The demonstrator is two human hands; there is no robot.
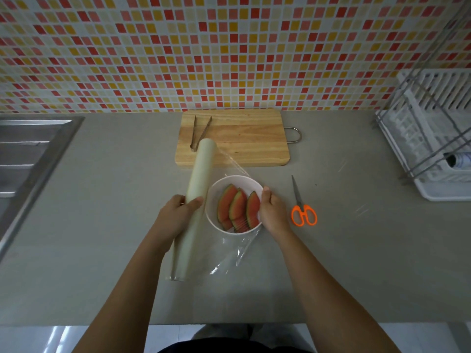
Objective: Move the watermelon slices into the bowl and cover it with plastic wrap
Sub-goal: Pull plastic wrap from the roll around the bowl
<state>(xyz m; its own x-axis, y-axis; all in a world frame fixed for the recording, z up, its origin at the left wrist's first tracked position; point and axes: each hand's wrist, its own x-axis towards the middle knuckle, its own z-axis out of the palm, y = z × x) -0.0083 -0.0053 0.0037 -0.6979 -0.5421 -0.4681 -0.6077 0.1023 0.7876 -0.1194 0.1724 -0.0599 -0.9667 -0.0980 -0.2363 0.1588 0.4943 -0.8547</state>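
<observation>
Grey bench [102, 250] under mosaic tiles: the watermelon slices [238, 208] already lie in the white bowl [229, 177] at centre, so the transfer looks done. The left grip [178, 212] curls round the plastic wrap roll [201, 166] at the bowl's 9 o'clock, while the right grip [272, 210] pinches the film [234, 253] at its 3 o'clock rim. Cutting, probably with the scissors [302, 207] further out at 3 o'clock, and sealing appear left.
</observation>
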